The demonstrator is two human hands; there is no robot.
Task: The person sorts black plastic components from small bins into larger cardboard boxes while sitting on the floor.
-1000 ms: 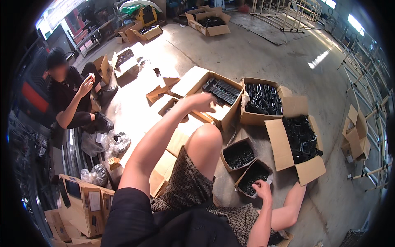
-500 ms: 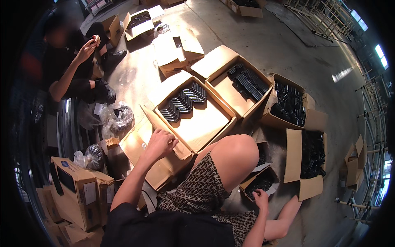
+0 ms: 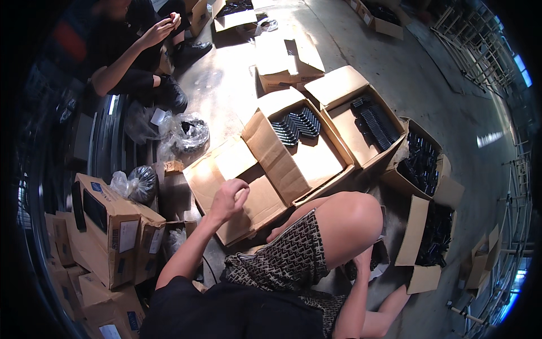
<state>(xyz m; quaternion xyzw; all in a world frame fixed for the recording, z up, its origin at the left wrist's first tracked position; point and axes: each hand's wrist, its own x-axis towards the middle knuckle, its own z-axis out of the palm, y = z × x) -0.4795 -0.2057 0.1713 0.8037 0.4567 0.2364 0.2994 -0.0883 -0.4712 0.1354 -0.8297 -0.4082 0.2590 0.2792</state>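
My left hand (image 3: 230,199) is curled above an open carton flap (image 3: 257,212), with its fingers drawn together; anything inside them is hidden. Just right of it stands an open carton (image 3: 320,195) with rows of black angled metal pieces (image 3: 296,125) laid in a zigzag on cardboard. My right hand (image 3: 362,263) reaches down beside my raised knee into a small box (image 3: 381,265) of small black parts. The knee covers part of that hand, and its fingers do not show.
Open cartons of black parts (image 3: 420,164) (image 3: 435,231) stand to the right, and another carton (image 3: 361,124) lies beyond. A co-worker (image 3: 141,45) sits at the far left. Plastic-bagged parts (image 3: 189,133) and stacked cartons (image 3: 116,226) are on the left.
The whole view has shifted, moving the scene rightward. A tall flap now stands between my left hand and the zigzag rows. My right hand has gone partly behind the knee.
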